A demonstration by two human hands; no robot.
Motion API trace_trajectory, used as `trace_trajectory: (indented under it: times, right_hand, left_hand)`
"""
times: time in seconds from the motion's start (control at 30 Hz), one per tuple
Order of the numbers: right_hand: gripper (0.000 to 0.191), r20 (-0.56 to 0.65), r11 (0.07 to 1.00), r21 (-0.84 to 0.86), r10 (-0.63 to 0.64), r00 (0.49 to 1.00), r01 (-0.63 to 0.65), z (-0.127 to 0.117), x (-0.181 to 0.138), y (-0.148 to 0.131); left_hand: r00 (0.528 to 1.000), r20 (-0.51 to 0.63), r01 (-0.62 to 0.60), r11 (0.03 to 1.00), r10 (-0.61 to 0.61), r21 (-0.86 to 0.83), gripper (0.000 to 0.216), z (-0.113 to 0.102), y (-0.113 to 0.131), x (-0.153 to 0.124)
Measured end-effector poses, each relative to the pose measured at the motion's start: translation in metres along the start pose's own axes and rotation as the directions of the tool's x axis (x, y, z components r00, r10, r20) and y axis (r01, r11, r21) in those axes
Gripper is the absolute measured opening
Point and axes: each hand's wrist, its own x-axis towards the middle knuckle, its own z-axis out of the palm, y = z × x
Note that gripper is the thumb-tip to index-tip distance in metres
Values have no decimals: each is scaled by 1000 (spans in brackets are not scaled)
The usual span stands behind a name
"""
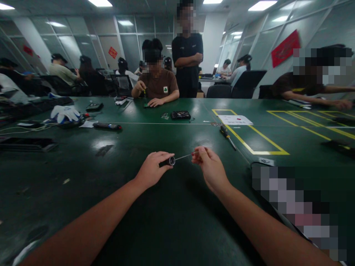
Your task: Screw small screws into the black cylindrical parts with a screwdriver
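Between thumb and fingers, my left hand [153, 169] grips a small dark cylinder with a shiny round end [172, 160], which faces right. My right hand [210, 165] is closed on a thin metal rod [183, 157]; a bit of red shows by its fingertips. The rod's left tip meets or nearly meets the cylinder's round end; I cannot tell whether it goes inside. Both hands are over the green table [166, 221]. Beyond my right hand lies a screwdriver [227, 137] with a black and yellow handle.
White gloves [65, 113] and a dark pen-shaped tool [107, 126] lie at left. Across the table are a black device [180, 115] and a white paper sheet [235, 120]. A seated person [158, 83] works opposite. A dark-edged, blurred-out flat object [291, 207] is near my right forearm.
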Motion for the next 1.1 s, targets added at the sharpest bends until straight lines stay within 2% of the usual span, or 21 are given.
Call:
trace_trajectory:
  times: [0.2,0.3,0.4,0.5,0.57,0.7,0.9,1.03,1.1]
  right_hand:
    - [34,53,989,-119,-87,995,93,4,-6,0]
    - [31,125,979,-165,-98,987,118,3,-8,-5]
    - [27,214,979,-156,-94,972,129,3,-10,-10]
    - [30,246,982,-142,-85,966,123,3,-13,-12]
    - [39,237,977,-180,-70,969,114,4,-13,-12]
    - [24,153,986,-151,-51,987,74,4,-12,-10]
    - [27,106,994,-88,-56,993,66,5,-9,-4]
    - [33,44,997,-78,3,999,0,5,-8,1]
    - [33,45,996,-19,91,995,-90,3,-5,1]
  left_hand:
    - [1000,-16,-6,1000,6,-12,44,1,0,0]
    - [1000,-23,6,1000,-6,-18,44,1,0,0]
    - [999,-28,32,999,-33,-22,43,0,1,0]
    - [998,-34,48,999,-49,-21,43,0,1,0]
    - [998,-32,48,998,-49,-28,43,0,1,0]
    - [998,-33,56,997,-58,-54,43,-1,1,0]
    - [1000,-1,26,997,-26,-70,43,0,2,0]
    - [999,23,-29,999,30,-29,42,0,1,-1]
    - [999,28,-34,999,35,-20,40,-1,1,0]
